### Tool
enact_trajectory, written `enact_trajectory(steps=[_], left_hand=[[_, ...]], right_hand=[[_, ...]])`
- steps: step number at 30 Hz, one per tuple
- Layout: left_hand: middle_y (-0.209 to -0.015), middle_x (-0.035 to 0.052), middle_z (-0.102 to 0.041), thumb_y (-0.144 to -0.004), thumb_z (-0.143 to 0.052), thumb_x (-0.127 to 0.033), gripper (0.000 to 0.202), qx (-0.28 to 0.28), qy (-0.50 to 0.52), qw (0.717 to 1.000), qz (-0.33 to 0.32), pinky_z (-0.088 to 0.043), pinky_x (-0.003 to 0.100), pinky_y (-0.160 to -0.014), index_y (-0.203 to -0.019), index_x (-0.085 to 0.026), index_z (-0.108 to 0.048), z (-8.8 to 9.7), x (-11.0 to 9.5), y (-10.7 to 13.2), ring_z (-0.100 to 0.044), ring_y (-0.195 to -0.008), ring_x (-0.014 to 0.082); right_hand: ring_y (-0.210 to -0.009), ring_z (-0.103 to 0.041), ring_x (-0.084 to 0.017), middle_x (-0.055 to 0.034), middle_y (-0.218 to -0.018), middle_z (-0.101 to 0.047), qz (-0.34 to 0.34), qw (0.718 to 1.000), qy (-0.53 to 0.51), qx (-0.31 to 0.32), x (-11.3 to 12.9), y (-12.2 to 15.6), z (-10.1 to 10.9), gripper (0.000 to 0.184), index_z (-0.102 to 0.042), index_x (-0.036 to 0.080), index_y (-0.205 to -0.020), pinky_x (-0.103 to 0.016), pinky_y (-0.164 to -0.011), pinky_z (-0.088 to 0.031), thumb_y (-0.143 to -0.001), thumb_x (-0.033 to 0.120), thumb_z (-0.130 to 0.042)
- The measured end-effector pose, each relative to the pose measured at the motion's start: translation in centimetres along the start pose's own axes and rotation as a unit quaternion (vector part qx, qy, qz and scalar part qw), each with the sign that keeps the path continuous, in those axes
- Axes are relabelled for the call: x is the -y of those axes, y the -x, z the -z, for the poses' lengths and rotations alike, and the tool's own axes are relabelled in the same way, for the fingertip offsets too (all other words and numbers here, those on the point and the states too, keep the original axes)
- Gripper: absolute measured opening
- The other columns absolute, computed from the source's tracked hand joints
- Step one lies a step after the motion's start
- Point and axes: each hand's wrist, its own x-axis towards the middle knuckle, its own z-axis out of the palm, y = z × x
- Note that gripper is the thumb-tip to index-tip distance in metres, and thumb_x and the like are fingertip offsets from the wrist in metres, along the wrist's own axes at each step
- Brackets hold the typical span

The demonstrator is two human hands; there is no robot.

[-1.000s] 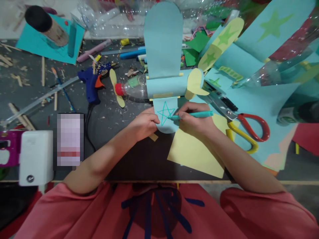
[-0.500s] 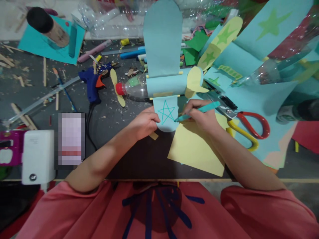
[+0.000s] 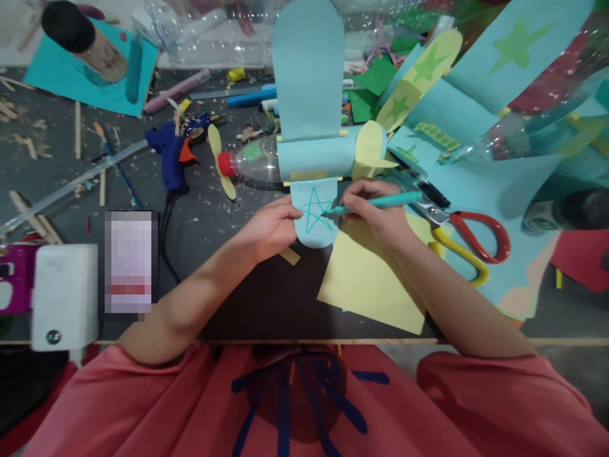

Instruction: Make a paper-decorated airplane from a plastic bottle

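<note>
A toy plane made from a clear plastic bottle (image 3: 259, 166) with a red cap and light blue paper wings lies across the dark table. Its near wing (image 3: 314, 216) carries a star drawn in teal ink. My left hand (image 3: 269, 227) pinches the left edge of that wing, fingers closed on it. In my right hand (image 3: 375, 212) is a teal marker (image 3: 380, 202), its tip touching the right side of the star. The far wing (image 3: 308, 70) points away from me.
A blue glue gun (image 3: 171, 155) lies left of the bottle. Red-and-yellow scissors (image 3: 469, 244) rest at the right on blue paper. A yellow sheet (image 3: 368, 285) is under my right forearm. A white box (image 3: 64, 295) stands at the front left. Paper scraps and sticks litter the back.
The marker tip went from the star out to the wing's right edge, then came back onto the star. My left hand kept its hold on the wing.
</note>
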Motion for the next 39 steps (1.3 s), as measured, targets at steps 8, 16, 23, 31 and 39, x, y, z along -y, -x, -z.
enact_trajectory(steps=[8,16,23,31,39], left_hand=[[-0.112,0.0103,-0.074,-0.059,-0.048,0.003,0.055,0.012,-0.054,0.998,0.009,-0.043,0.045,-0.11,-0.109,-0.013,-0.066,-0.98,-0.34,0.17,-0.056,-0.13,0.0311],[-0.114,0.0118,-0.072,-0.059,-0.051,0.002,0.054,0.019,-0.055,0.998,0.001,-0.041,0.045,-0.112,-0.11,-0.011,-0.064,-0.54,-0.11,0.06,-0.056,-0.13,0.0309],[-0.121,0.0136,-0.071,-0.058,-0.052,-0.001,0.062,0.033,-0.081,0.996,-0.009,-0.037,0.049,-0.117,-0.118,-0.009,-0.06,-0.27,-0.05,-0.11,-0.054,-0.134,0.0312],[-0.125,0.0126,-0.07,-0.058,-0.051,-0.002,0.064,0.031,-0.078,0.996,-0.006,-0.036,0.048,-0.118,-0.121,-0.011,-0.06,-0.3,-0.09,-0.13,-0.054,-0.134,0.0298],[-0.121,0.0125,-0.072,-0.06,-0.05,-0.001,0.062,0.026,-0.094,0.995,-0.011,-0.034,0.05,-0.119,-0.12,-0.009,-0.061,-0.7,-0.19,0.3,-0.053,-0.135,0.0304]], right_hand=[[-0.051,-0.054,-0.012,0.0017,-0.054,-0.059,0.021,0.998,0.045,0.038,0.1,0.19,-0.39,0.024,-0.055,0.021,-0.058,-0.027,-0.052,-0.041,-0.077,0.031,-0.065],[-0.05,-0.051,-0.012,0.002,-0.052,-0.056,0.013,0.998,0.047,0.042,0.14,0.07,-0.33,0.023,-0.049,0.021,-0.053,-0.026,-0.05,-0.039,-0.073,0.026,-0.06],[-0.049,-0.042,-0.009,0.004,-0.049,-0.049,0.026,0.997,0.058,0.044,0.3,0.02,-0.36,0.021,-0.047,0.021,-0.051,-0.025,-0.05,-0.034,-0.07,0.026,-0.057],[-0.048,-0.042,-0.009,0.0044,-0.048,-0.047,0.011,0.998,0.044,0.044,0.26,0.08,-0.39,0.022,-0.045,0.022,-0.049,-0.025,-0.048,-0.033,-0.068,0.025,-0.056],[-0.042,-0.038,-0.007,0.005,-0.046,-0.046,0.009,0.998,-0.043,-0.042,0.07,-0.13,-0.13,0.024,-0.059,0.022,-0.055,-0.024,-0.043,-0.034,-0.074,0.036,-0.063]])
